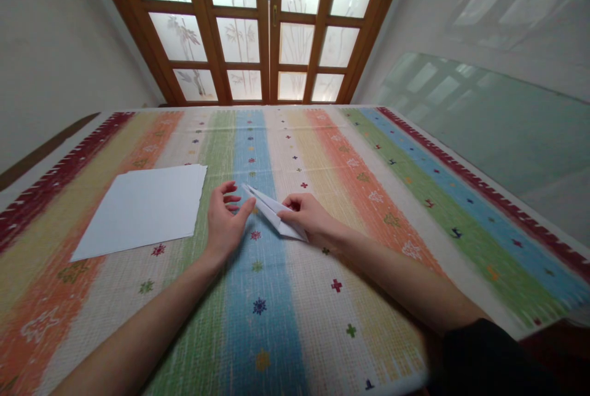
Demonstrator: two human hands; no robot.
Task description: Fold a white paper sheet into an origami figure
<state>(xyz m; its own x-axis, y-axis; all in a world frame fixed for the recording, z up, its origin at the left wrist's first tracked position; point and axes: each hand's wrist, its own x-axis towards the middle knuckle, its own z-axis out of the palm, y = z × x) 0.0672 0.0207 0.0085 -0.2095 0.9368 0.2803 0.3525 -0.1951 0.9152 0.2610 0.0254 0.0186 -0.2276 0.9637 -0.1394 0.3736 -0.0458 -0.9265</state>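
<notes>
A folded white paper, narrow and pointed like a paper plane, is tilted with its tip toward the far left. My right hand pinches it near its wide end, thumb on the near side. Close to the pointed end is my left hand, its fingers curled apart and the thumb beside the paper's edge. Whether that thumb touches the paper is hard to tell. To the left lies a stack of white paper sheets, flat on the striped tablecloth.
Behind the table stand wooden doors with frosted glass panes. A white wall rises on the left, and a glossy greenish panel borders the right side. The table's far edge runs just in front of the doors.
</notes>
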